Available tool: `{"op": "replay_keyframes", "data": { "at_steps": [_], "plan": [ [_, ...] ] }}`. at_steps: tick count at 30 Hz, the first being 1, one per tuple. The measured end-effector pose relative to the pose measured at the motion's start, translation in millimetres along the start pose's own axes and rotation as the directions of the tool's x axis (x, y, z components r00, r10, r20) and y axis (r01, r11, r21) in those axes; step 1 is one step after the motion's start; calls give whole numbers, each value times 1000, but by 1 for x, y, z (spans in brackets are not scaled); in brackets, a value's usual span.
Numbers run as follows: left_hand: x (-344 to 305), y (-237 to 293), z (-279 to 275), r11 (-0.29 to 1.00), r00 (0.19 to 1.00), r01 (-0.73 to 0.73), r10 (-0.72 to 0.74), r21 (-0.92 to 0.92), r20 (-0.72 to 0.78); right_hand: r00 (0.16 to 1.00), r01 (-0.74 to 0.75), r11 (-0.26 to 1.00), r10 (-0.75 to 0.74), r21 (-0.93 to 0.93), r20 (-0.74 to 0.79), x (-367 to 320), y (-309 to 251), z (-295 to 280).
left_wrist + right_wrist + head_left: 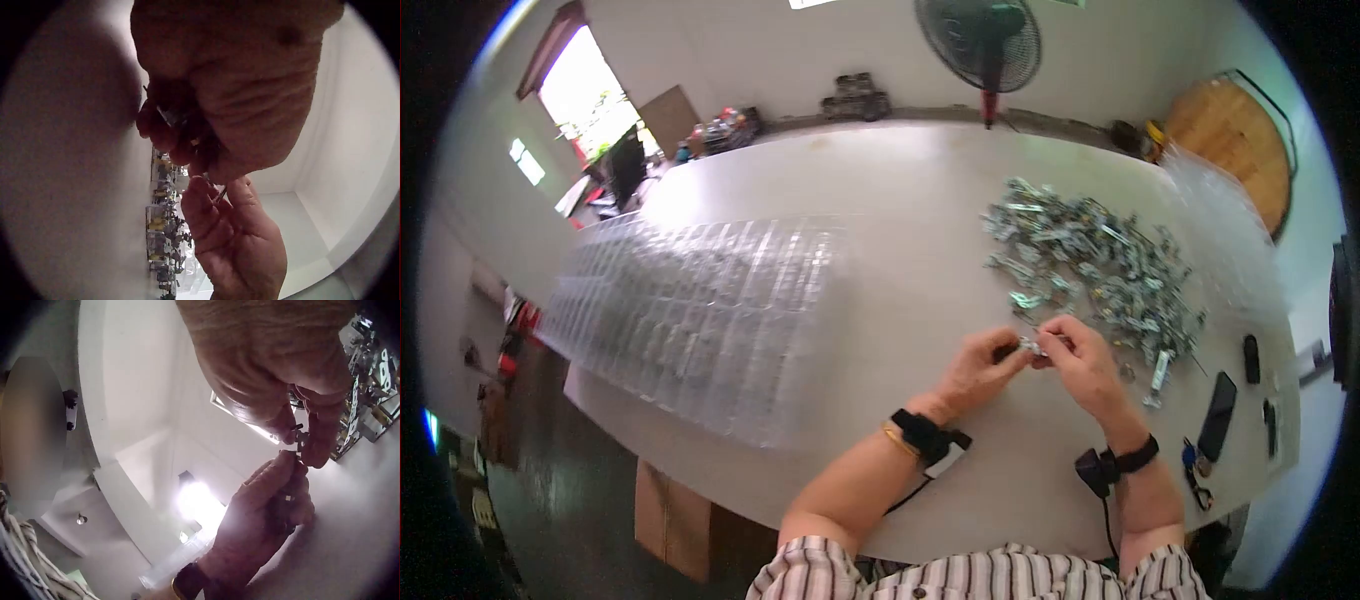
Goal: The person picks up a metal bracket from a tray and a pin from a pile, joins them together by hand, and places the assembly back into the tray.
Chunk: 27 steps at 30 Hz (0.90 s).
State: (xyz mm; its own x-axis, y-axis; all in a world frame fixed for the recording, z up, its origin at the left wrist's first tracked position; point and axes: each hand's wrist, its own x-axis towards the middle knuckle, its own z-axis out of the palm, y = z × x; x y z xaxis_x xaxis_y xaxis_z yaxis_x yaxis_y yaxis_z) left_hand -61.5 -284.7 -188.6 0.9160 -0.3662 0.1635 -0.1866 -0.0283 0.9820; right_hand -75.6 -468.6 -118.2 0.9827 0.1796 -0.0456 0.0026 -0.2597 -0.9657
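Observation:
Over the table, just in front of a heap of small silver metal fittings [1090, 260], my two hands meet fingertip to fingertip. The left hand [975, 370] pinches a small metal fitting [302, 440] between thumb and fingers. More metal shows inside its curled fingers [164, 140] in the left wrist view. From the other side, the right hand [1090, 370] pinches the same fitting with thumb and forefinger. Fingers cover most of the piece. One longer fitting [1160, 375] lies apart at the heap's near right edge.
A clear plastic compartment tray [800, 330] spans the table's left side. Right of the heap lies clear plastic wrap [1225, 225]. A phone [1218, 415], keys [1195, 465] and a small black object [1251, 358] lie at the right edge. A fan [990, 45] stands beyond the table.

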Motion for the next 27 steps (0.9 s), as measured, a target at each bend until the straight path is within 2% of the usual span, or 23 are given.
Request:
{"op": "replay_keyframes", "data": {
  "at_steps": [1,3,5,7,8,10,11,13,14,16,20,22,23,25,26,27],
  "plan": [
    [1,2,-1,1000,1000,-12,12,-2,-10,999,-16,1000,16,-7,-29,-1,1,-1],
    [-4,17,-4,1000,999,18,-18,15,33,996,83,995,-85,54,35,0,5,-3],
    [-3,22,-4,998,997,43,-46,48,60,994,103,993,-105,63,34,-1,7,-7],
    [-3,20,-3,999,998,-33,31,-35,-54,987,159,982,-162,106,15,-2,5,-9],
    [-3,21,-4,999,998,-34,32,-37,-45,987,158,982,-160,105,7,-2,5,-11],
    [-3,24,-8,984,997,63,-68,-166,-25,982,186,976,-187,116,-6,-1,4,-16],
    [-2,23,-9,984,998,63,-68,-167,-21,982,186,976,-186,116,-10,0,5,-18],
    [-2,21,-11,932,976,198,-158,-304,151,973,229,965,-229,128,-16,1,6,-22],
    [-2,21,-13,932,975,199,-158,-303,154,973,229,965,-229,129,-19,1,6,-22],
    [-2,24,-16,896,930,285,-173,-341,324,978,209,966,-210,155,-10,1,6,-23],
    [0,26,-17,899,920,274,-142,-342,365,982,182,972,-187,148,23,2,8,-23],
    [0,22,-13,886,950,240,-131,-396,283,870,466,884,-467,-51,-158,8,14,-18],
    [0,21,-13,886,950,241,-131,-396,285,870,465,884,-467,-52,-160,6,14,-19],
    [1,19,-13,866,963,246,-167,-435,211,829,419,816,-523,-398,-199,-3,-4,-20],
    [2,19,-13,866,962,247,-167,-435,215,829,416,816,-522,-400,-203,-8,-12,-17],
    [2,19,-14,866,969,229,-159,-445,189,873,355,860,-445,-367,-198,-14,-19,-13]
  ]
}}
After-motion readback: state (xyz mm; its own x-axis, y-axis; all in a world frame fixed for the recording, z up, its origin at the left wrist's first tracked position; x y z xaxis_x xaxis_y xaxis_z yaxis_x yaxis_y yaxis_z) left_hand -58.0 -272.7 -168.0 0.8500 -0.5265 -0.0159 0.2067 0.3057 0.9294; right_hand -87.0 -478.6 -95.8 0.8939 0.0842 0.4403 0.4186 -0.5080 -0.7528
